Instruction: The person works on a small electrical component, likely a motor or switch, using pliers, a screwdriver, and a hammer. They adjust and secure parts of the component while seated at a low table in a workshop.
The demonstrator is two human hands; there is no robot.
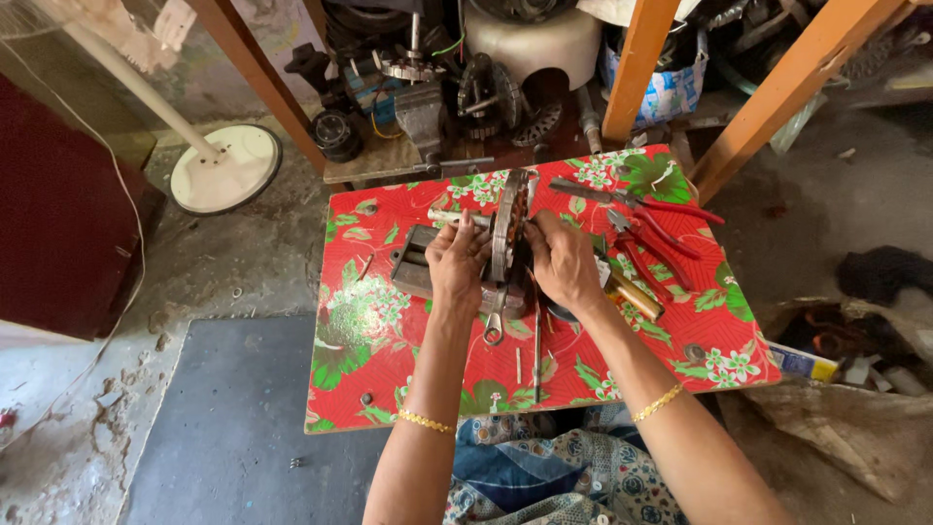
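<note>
A round motor stator (512, 226), standing on edge with copper windings showing inside its metal ring, is gripped from both sides near the middle of the tabletop (389, 379), a little toward the far edge. Its flat faces are turned left and right, so its axis runs across the table from one hand to the other, and the ring's edge is presented toward the person. The left hand (457, 264) is pressed against the left face, fingers curled over the rim; the right hand (564, 261) is closed on the right face in the same way. Neither hand is nearer: the stator is held squarely between them, both clamped on it.

Under the left hand a grey metal block (416, 262) is seen, lying flat, and the stator seems to be rested against or on it. A spanner (494, 329) is laid just toward the near edge, below the hands. Red-handled pliers (653, 233) and cutters are spread toward the right edge, well clear of the right hand. A wood-handled tool (634, 297) lies just beside the right wrist.
</note>
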